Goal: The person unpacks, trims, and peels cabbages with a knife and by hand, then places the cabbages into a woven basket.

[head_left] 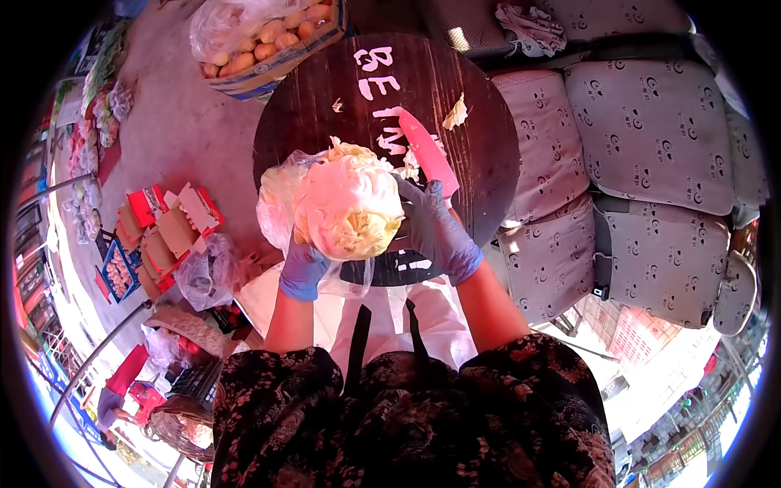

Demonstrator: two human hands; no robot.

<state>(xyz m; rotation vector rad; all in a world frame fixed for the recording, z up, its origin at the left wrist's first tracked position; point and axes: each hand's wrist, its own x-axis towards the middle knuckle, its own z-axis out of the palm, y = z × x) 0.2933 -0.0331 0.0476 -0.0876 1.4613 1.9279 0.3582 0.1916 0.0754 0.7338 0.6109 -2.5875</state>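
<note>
A large pale cabbage [346, 203] with yellowish-green outer leaves is held in front of me over the round dark table. My left hand [304, 268], in a blue glove, grips it from below and to the left, its fingers partly hidden under the leaves. Clear plastic wrap [277, 199] hangs loose around the left side of the cabbage. My right hand [443, 240], gloved too, is close against the cabbage's right side. A knife [427, 154] with a pinkish-red blade extends from this hand, pointing away from me; its handle is hidden by the fingers.
The round table [309, 106] carries white lettering and torn leaf scraps [455, 112]. Behind it on the left stands a box of orange fruit [272, 41]. Patterned grey seats [651, 138] line the right. Opened cardboard boxes [167, 232] and a plastic bag [207, 272] lie left.
</note>
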